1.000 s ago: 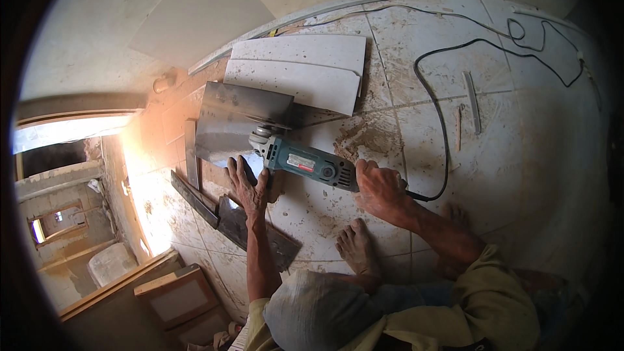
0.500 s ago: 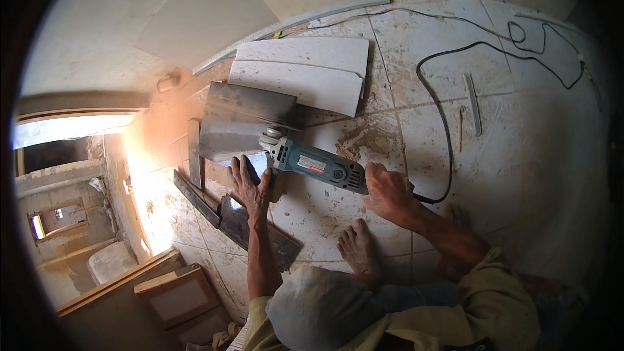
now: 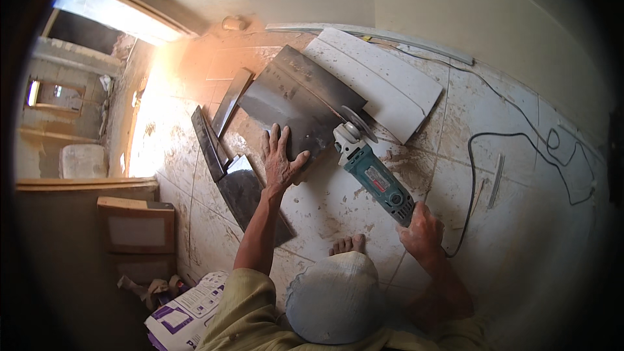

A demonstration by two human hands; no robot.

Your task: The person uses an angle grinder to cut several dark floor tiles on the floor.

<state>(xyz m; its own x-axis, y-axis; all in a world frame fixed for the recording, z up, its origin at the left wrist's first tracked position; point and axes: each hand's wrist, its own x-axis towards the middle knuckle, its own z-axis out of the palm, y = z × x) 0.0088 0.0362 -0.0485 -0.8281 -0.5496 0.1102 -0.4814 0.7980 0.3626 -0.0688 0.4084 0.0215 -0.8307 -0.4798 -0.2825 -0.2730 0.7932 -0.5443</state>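
Note:
My right hand (image 3: 421, 231) is wrapped round the rear end of a teal angle grinder (image 3: 380, 182). The grinder's thin cutting disc (image 3: 359, 123) stands at the right edge of a dark, dusty floor tile (image 3: 292, 104). A pale line runs across this tile from its far side toward the disc. Fingers spread, my left hand (image 3: 279, 162) lies on the tile's near edge, apart from the grinder. I cannot tell whether the disc touches the tile.
White tile pieces (image 3: 383, 84) lie beyond the dark tile. Dark offcuts (image 3: 208, 143) and a larger dark piece (image 3: 250, 201) lie at left. The grinder's black cord (image 3: 471, 175) loops across the dusty floor at right. A purple-and-white bag (image 3: 185, 312) sits at lower left.
My left hand has moved from beside the grinder's head onto the tile. The grinder's disc now stands at the tile's right edge. The whole view has turned.

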